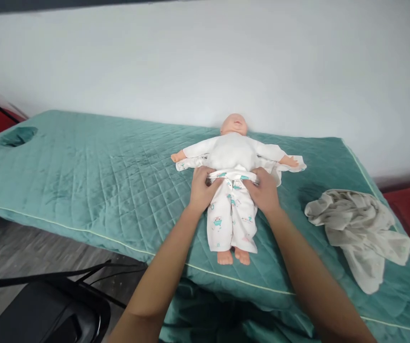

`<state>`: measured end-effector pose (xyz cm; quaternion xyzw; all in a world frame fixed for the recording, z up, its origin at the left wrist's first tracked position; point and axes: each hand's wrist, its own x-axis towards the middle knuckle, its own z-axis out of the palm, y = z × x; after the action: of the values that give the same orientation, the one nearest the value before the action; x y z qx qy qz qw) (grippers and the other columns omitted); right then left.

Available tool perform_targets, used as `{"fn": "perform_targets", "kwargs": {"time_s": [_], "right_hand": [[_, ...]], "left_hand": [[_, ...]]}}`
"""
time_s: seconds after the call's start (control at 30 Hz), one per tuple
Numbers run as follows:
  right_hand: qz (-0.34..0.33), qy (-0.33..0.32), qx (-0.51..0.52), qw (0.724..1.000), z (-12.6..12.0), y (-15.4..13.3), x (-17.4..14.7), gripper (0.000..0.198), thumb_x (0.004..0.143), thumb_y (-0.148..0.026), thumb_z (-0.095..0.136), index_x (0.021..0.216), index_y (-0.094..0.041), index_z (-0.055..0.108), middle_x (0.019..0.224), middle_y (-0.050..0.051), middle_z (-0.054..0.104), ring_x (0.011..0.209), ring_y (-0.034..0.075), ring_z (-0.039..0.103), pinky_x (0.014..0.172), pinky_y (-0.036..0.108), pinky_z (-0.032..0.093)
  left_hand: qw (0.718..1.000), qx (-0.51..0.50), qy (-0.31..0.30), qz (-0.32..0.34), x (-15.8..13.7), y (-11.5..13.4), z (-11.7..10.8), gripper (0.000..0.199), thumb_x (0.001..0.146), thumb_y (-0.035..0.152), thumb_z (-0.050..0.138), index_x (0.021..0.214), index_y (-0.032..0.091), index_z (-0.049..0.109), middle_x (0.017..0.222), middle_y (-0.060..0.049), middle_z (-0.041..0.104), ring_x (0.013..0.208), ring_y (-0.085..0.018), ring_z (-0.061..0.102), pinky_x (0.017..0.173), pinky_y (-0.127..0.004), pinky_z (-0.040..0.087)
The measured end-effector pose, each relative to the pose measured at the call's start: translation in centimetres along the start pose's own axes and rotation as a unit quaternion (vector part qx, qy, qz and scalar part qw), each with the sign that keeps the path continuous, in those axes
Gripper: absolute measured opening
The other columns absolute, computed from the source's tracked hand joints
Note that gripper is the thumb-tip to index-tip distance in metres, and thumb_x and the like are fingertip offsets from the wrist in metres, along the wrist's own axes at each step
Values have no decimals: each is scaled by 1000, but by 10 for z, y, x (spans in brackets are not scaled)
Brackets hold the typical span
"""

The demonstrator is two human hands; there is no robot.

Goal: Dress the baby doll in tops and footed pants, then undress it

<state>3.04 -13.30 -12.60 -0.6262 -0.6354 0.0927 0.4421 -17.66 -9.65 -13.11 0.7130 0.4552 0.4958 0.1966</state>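
White trousers [222, 209], teal-printed, on doll [234, 125]; left fingers [205, 171], right fingers [263, 175] gripping waistband [231, 176].

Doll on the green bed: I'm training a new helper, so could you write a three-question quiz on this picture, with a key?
1. True or false: the left hand and the right hand both hold the waistband of the pants.
2. Which hand is nearer the crumpled cloth: A) left, B) right?
3. Fill in: the doll has bare ____ showing below the pants.

Key: 1. True. 2. B. 3. Feet.
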Motion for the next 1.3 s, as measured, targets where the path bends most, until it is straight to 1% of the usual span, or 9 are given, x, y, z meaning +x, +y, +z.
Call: {"fn": "perform_targets", "kwargs": {"time_s": [0.17, 0.3, 0.47, 0.6, 0.7, 0.8, 0.93, 1.13, 1.3], "right_hand": [[-52, 34, -5, 998, 0, -1, -2, 11, 84, -31, 62, 84, -24, 53, 91, 4, 58, 90, 24, 58, 83, 38, 46], [-55, 51, -4, 997, 0, 1, -2, 14, 82, -29, 62, 85, -24, 50, 90, 3, 55, 87, 23, 56, 80, 37, 46], [-34, 52, 4, 998, -3, 6, -2, 18, 77, -31, 66, 84, -24, 50, 86, 1, 55, 81, 20, 53, 77, 35, 45], [-30, 58, 18, 998, -4, 5, -2, 18, 73, -28, 65, 82, -24, 51, 85, 0, 54, 80, 20, 53, 77, 34, 44], [-23, 37, 23, 999, -8, -1, -11, 13, 75, -30, 63, 80, -24, 53, 82, 0, 57, 80, 20, 55, 76, 34, 45], [0, -22, 25, 999, -16, -10, -32, 12, 79, -34, 62, 77, -24, 56, 73, -1, 60, 71, 19, 55, 70, 32, 44], [-13, -89, 18, 996, -22, -18, -58, 23, 84, -39, 59, 68, -23, 55, 62, -2, 57, 60, 16, 50, 60, 30, 39], [-4, -89, 45, 995, -19, -18, -57, 24, 84, -38, 60, 67, -22, 53, 62, -3, 54, 59, 14, 48, 58, 28, 36], [12, -85, 50, 995, -16, -14, -53, 23, 82, -37, 62, 68, -22, 54, 61, -4, 52, 59, 14, 47, 59, 27, 35]], "left_hand": [[1000, 0, -3, -15, 0, 1, -1, 12, 83, 24, 71, 86, 23, 60, 87, -1, 63, 91, -20, 55, 84, -35, 46], [1000, -3, -4, -20, -2, 4, -3, 10, 84, 23, 69, 86, 23, 60, 87, -1, 63, 91, -19, 56, 83, -34, 46], [1000, 3, -17, -17, -28, 14, -12, 4, 89, 25, 64, 88, 23, 61, 85, -1, 62, 84, -17, 55, 77, -32, 46], [1000, 10, -20, -15, -49, 21, -17, 6, 92, 28, 61, 90, 22, 61, 84, -1, 61, 83, -17, 55, 75, -31, 45], [999, 24, -24, -15, -54, 21, -17, 9, 91, 30, 64, 95, 23, 61, 88, -2, 62, 87, -19, 56, 79, -33, 46], [999, 30, -24, -27, -52, 18, -16, 18, 88, 26, 66, 105, 24, 61, 98, -4, 64, 95, -20, 57, 85, -35, 47], [1000, 8, -22, -15, -50, 15, -16, 22, 87, 21, 65, 108, 24, 61, 106, -5, 62, 105, -21, 58, 96, -37, 47], [999, -21, -23, -23, -50, 12, -17, 16, 87, 24, 67, 100, 23, 59, 120, -8, 53, 118, -21, 56, 102, -36, 49], [1000, -20, -23, 1, -50, 10, -15, 9, 90, 28, 65, 90, 21, 59, 129, -10, 48, 125, -22, 53, 109, -39, 46]]}}
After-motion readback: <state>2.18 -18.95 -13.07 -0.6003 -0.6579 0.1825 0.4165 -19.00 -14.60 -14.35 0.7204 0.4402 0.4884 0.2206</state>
